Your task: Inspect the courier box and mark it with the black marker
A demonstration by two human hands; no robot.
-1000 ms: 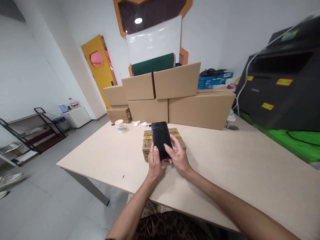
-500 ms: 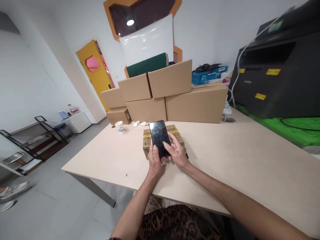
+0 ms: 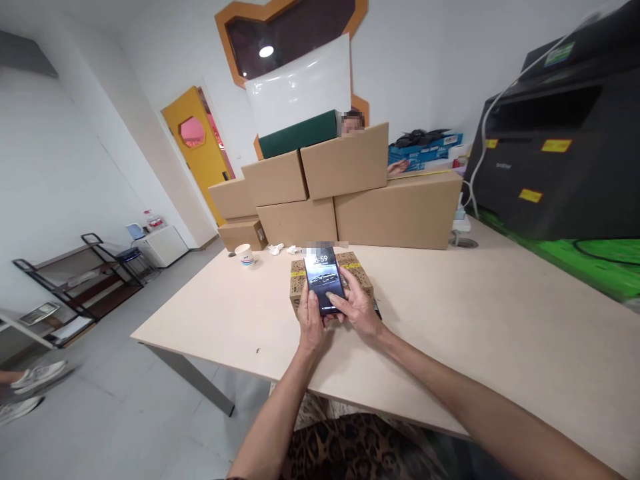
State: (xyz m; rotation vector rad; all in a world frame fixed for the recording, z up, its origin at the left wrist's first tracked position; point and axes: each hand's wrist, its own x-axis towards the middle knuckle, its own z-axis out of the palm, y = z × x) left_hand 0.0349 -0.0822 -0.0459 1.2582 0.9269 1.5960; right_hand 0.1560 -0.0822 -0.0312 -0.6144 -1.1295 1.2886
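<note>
A dark phone is held upright between both hands above the table, its screen lit with a clock and a picture. My left hand grips its lower left side, thumb along the front edge. On the right side, my right hand wraps the phone, with its thumb over the lower part of the screen. Just behind the phone, a small printed cardboard box with yellow tape rests on the table, partly hidden by the phone and my hands.
Large cardboard boxes are stacked along the table's back, topped by a green box. A paper cup and crumpled tissues stand left. A person's head and hand show behind the boxes. A black machine fills the right.
The phone's screen has gone from dark to lit. A person's head and hand have appeared behind the boxes. The view has shifted slightly; both hands keep their hold.
</note>
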